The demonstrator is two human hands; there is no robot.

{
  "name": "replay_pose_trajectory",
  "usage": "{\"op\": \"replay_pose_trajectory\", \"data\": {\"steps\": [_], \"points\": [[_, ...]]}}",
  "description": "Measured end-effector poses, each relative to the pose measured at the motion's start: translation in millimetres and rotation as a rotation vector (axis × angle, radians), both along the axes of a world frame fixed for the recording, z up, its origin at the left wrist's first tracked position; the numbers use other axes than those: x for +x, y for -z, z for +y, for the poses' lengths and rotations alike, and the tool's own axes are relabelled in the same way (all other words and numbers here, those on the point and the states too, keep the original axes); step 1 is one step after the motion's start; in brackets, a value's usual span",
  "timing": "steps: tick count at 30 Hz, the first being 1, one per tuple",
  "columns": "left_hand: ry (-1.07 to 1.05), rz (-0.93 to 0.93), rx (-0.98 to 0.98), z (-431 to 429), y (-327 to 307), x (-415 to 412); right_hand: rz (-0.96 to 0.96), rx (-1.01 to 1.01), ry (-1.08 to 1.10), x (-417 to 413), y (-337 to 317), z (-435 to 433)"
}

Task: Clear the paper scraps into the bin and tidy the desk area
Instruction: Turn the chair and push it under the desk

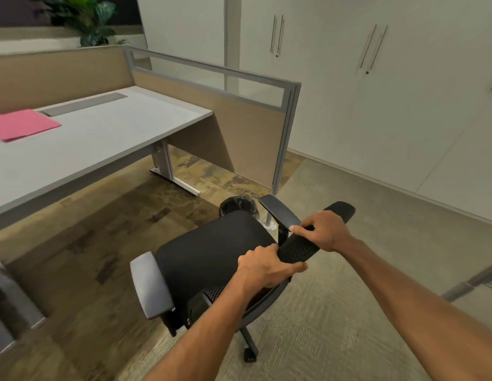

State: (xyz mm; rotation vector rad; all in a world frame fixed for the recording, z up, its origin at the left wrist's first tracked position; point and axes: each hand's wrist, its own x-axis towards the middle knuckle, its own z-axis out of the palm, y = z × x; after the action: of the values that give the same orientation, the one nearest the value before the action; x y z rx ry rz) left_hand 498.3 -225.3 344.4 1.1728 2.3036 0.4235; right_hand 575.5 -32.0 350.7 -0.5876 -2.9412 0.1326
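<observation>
Desk (115, 125): flat pale top | chair headrest (297, 250): curved black mesh | left hand (264, 266), right hand (321, 232): fingers grip it

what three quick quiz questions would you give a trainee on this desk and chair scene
1. True or false: the left hand and right hand both grip the mesh back of the office chair.
2. What lies on the desk? A) pink folder B) laptop C) mug
3. Fill in: the black bin stands on the floor just beyond the ____.
Key: 1 true; 2 A; 3 chair.
</observation>
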Motion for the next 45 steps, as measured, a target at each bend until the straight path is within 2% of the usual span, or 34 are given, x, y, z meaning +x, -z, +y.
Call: {"op": "replay_pose_trajectory", "data": {"steps": [16, 28, 37, 45], "points": [[-0.044, 0.037, -0.053, -15, -10, -55, -0.027, 0.025, 0.000, -61, -1, -15], [-0.093, 0.047, -0.031, -16, -5, -101, 0.044, 0.007, -0.057, -109, 0, -14], [-0.112, 0.031, -0.002, -13, 1, -153, 0.083, -0.020, -0.101, -162, 1, -9], [-0.158, 0.036, 0.010, -9, 4, -204, 0.043, 0.006, -0.147, -218, 2, -3]]}}
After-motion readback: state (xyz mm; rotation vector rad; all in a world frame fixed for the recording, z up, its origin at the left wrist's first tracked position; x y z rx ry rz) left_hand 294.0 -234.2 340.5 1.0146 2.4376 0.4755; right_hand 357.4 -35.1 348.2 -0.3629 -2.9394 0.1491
